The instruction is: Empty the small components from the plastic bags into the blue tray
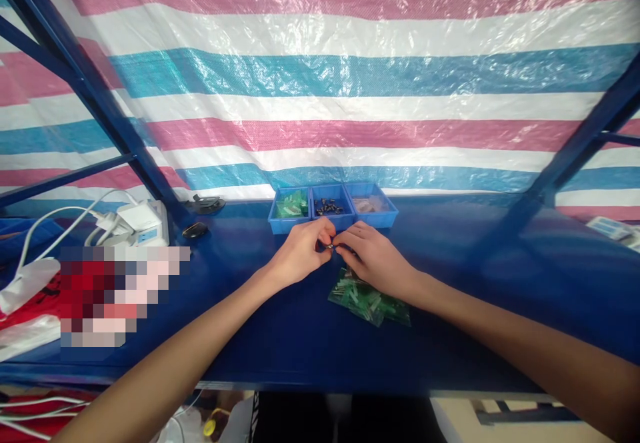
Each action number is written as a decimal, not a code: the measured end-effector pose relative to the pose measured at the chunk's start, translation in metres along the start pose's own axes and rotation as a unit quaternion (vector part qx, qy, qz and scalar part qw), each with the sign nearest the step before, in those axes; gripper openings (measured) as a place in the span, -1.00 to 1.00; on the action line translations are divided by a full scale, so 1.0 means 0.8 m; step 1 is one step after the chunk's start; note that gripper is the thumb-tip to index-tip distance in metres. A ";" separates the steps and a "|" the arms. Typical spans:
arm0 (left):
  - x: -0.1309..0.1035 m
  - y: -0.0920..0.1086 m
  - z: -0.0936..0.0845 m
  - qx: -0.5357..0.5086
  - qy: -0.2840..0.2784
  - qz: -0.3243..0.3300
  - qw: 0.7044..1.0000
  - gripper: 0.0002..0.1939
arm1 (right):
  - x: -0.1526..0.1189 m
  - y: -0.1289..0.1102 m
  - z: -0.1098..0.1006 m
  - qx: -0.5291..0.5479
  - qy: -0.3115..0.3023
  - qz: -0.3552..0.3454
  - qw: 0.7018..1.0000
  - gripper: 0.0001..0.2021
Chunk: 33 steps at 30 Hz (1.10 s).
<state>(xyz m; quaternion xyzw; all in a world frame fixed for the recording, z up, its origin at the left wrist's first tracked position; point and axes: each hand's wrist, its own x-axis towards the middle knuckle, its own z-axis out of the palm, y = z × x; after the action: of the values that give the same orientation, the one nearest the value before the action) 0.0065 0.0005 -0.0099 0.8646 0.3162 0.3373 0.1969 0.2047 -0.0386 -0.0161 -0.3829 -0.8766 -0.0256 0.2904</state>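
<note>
My left hand (304, 248) and my right hand (373, 253) meet fingertip to fingertip just in front of the blue bins. Both are closed in a pinch on one small dark metallic piece (330, 246), whose exact kind is too small to make out. Under and before my right hand lie several small clear bags with green contents (367, 300), partly covered by that hand. The left bin (279, 226) holds similar green packets. Small dark metal parts (327, 206) fill the middle bin, and the right bin (381, 219) contains pale, clear-looking packets.
White cables and a power strip (153, 230) sit at the left, near a black mouse-shaped object (195, 230). Red and white bags (37, 296) lie below them. Blue metal posts (107, 106) frame a striped plastic sheet behind the blue table (240, 356). A pale box (610, 227) stands far right.
</note>
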 end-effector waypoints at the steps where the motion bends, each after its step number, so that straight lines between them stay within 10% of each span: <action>1: 0.000 0.002 0.001 0.000 0.000 0.002 1.000 -0.78 | 0.000 0.000 0.001 0.005 0.004 -0.005 1.000 -0.82; 33: -0.003 0.006 0.006 -0.013 0.045 0.063 0.997 -0.81 | 0.007 0.001 -0.003 0.069 0.025 0.091 0.993 -0.87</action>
<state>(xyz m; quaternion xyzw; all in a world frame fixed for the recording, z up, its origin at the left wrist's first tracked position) 0.0102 -0.0051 -0.0118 0.8639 0.2654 0.3918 0.1726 0.2033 -0.0354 -0.0116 -0.4393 -0.8302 0.0521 0.3393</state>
